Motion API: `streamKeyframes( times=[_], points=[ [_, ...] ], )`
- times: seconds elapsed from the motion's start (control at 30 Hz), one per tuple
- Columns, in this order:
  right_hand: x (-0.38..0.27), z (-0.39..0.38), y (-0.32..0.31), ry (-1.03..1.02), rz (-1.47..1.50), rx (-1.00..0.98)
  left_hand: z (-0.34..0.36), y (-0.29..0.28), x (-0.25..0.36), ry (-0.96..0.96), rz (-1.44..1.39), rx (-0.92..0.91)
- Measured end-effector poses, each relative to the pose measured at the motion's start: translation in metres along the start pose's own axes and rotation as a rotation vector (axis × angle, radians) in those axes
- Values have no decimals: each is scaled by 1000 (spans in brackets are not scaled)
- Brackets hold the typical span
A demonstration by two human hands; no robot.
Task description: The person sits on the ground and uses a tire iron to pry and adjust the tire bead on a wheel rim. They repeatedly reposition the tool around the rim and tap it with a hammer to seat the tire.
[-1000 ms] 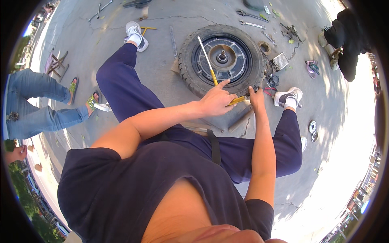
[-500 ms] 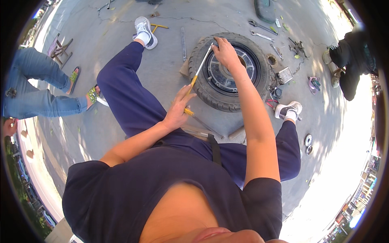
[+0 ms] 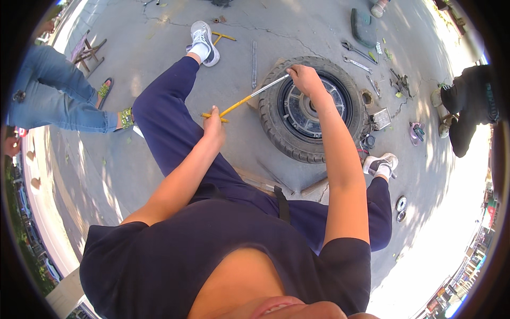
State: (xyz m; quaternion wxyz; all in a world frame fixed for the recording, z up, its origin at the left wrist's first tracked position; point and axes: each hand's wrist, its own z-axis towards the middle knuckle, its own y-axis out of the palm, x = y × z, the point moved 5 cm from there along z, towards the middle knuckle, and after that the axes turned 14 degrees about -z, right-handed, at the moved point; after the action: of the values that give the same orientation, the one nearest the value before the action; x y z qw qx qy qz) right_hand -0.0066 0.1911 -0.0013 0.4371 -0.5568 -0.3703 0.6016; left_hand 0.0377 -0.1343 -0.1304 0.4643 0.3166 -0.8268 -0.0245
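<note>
My left hand (image 3: 213, 130) is closed round the crossbar end of a yellow T-handle wrench (image 3: 241, 102). Its silver shaft slants up and to the right, over the left side of a tyre (image 3: 272, 118) lying flat on the ground. At the shaft's far end, the fingers of my right hand (image 3: 306, 81) are curled round the tip, above the tyre's upper rim. A dark wheel hub (image 3: 297, 114) with a ring of bolts sits inside the tyre, partly covered by my right forearm. What the shaft's tip touches is hidden behind my fingers.
Right of the tyre lie an adjustable wrench (image 3: 359, 52), an open-end wrench (image 3: 357, 65) and a metal block (image 3: 381, 118). A second yellow T-handle (image 3: 223, 36) lies by my left shoe (image 3: 203, 45). People are at the left (image 3: 66, 95) and right (image 3: 470, 103).
The wrench's handle has swung left and away from the tyre with my left hand, so the shaft lies flatter. My right hand has closed from spread fingers onto the tip.
</note>
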Motion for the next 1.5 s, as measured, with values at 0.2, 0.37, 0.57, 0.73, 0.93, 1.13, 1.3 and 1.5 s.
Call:
streamKeyframes(
  times=[0.2, 0.37, 0.57, 0.73, 0.93, 1.13, 1.3, 1.5],
  points=[
    [0, 1, 1, 11, 36, 85, 59, 52, 33, -69, -64, 160],
    [-16, 0, 0, -27, 33, 101, 126, 83, 63, 132, 98, 203],
    [-4, -9, 3, 20, 20, 127, 144, 175, 84, 222, 115, 61],
    [3, -12, 4, 45, -6, 140, 151, 227, 90, 201, 89, 13],
    [-6, -14, 5, 120, 31, 169, 171, 284, 92, 273, 82, -120],
    [-21, -7, 5, 249, -48, 257, 200, 360, 82, 97, 102, -408],
    [-6, -11, 4, 419, 44, 278, 207, 438, 37, -63, 27, -643],
    [-21, -8, 19, 420, 141, 402, 305, 492, 37, -245, 119, -739]
  ],
)
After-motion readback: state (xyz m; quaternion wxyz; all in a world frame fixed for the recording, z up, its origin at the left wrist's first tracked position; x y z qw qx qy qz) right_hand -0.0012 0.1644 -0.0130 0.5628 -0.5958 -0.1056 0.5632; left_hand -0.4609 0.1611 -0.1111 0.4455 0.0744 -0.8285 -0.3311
